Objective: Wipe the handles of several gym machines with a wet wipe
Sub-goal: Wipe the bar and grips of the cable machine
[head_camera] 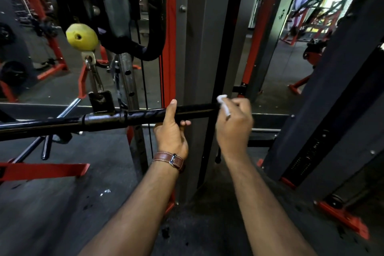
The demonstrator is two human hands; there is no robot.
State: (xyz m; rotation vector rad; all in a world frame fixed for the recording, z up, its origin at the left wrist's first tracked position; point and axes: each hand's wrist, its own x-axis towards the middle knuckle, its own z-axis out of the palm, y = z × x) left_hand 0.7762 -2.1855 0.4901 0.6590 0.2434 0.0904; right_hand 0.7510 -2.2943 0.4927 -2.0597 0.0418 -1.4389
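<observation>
Two hands are on the job. The wet wipe (pixel 222 103), a small bunched white wad, is pinched in the curled fingers (pixel 239 103) of the right hand (pixel 233 125), pressed at the right end of the black bar handle (pixel 195 109). The left hand (pixel 171 131) is wrapped round the same bar just to the left, thumb up over the far side, fingertips curled underneath; a brown watch strap (pixel 168 159) is worn on that wrist. The bar is hung from a carabiner (pixel 93 72) under a yellow stopper ball (pixel 81 37) at far left, so it swings freely. Risk judged: if the steadying grip is loosened, the bar could pivot and the wipe slide off the end; the small wad may be dropped to the floor (pixel 62 214), or part of the grip left unwiped.
</observation>
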